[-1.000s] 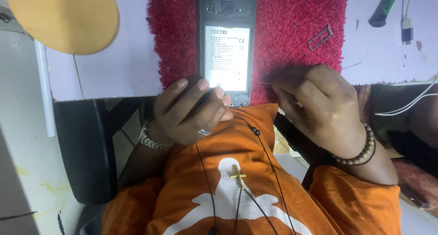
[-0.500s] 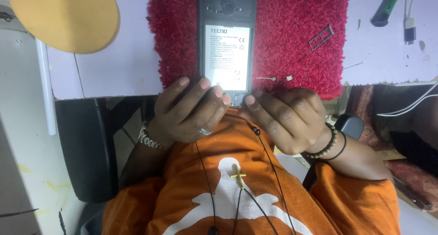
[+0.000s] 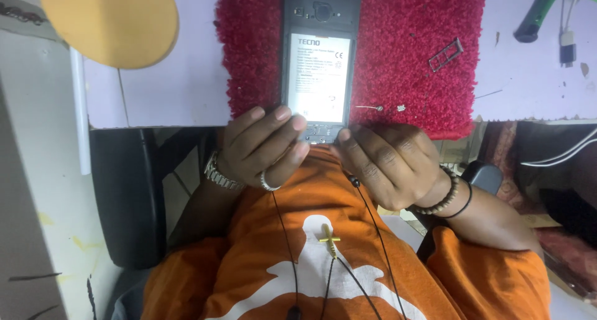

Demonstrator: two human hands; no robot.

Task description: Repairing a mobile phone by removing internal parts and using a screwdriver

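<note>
— Both hands grip the near end of the phone (image 3: 320, 65): left hand (image 3: 264, 149) curled under its corner, right hand (image 3: 388, 161) pressing fingertips at the edge.

— And where is it?

— Face down on the red mat (image 3: 404, 46), back cover already off (battery label showing). Tiny screw (image 3: 371, 108) and tray (image 3: 445, 54) lie beside it; nothing else looks removed.

Bright even light, soft shadows, slight blur
</note>
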